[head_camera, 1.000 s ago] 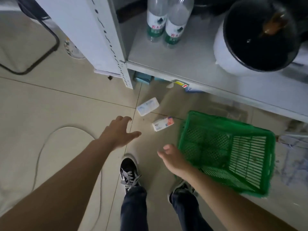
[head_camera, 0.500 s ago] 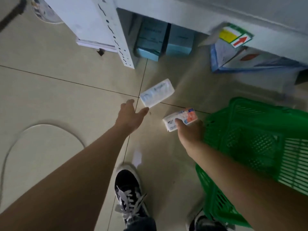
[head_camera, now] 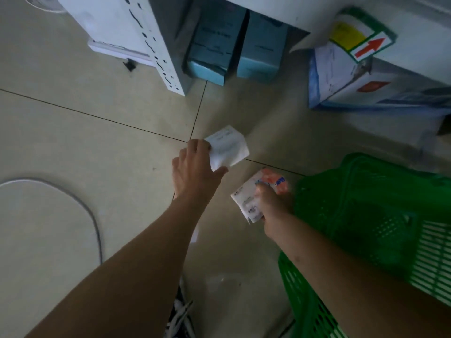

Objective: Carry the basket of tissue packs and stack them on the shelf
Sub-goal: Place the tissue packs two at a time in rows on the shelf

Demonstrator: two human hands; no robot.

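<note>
My left hand (head_camera: 195,172) grips a pale white tissue pack (head_camera: 228,148) by its near end, just above the tiled floor. My right hand (head_camera: 273,203) holds a second tissue pack (head_camera: 256,191), white with an orange-red end. The green plastic basket (head_camera: 371,211) stands on the floor directly right of my right hand; no packs show inside it. The white shelf unit (head_camera: 136,32) rises at the top, with its lower board running along the top right.
Two light blue boxes (head_camera: 234,50) sit on the floor under the shelf. A white and blue carton (head_camera: 346,79) with a red arrow label lies to their right. A grey cable (head_camera: 80,206) loops on the tiles at left. My shoe (head_camera: 180,318) shows at the bottom.
Both hands went down to the floor; my right hand closed on the orange-ended pack, then my left on the white pack. My head dropped lower, toward the shelf's underside.
</note>
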